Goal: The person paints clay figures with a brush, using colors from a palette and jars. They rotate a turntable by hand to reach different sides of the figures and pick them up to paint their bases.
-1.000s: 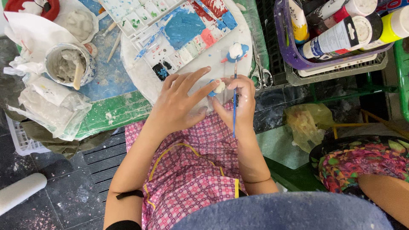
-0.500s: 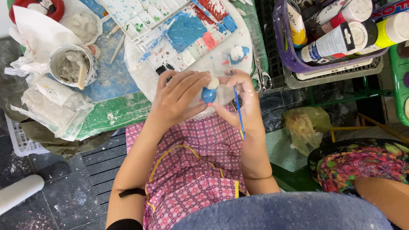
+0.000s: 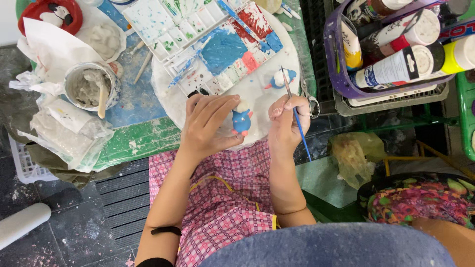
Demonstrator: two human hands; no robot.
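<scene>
Head view showed the left hand (image 3: pixel 208 129) pinching a small blue figurine (image 3: pixel 242 121), seemingly light and fragile; the right hand (image 3: pixel 286 118) beside it pinched a thin paintbrush (image 3: pixel 297 118).

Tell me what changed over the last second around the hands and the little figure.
The hands have drawn apart. The left hand now holds the small blue figure alone, turned so its painted face shows. The right hand has moved off to the right with the thin brush, its tip lifted away from the figure. The paint palette, the cup of paste and the basket of paint bottles stayed put.
</scene>
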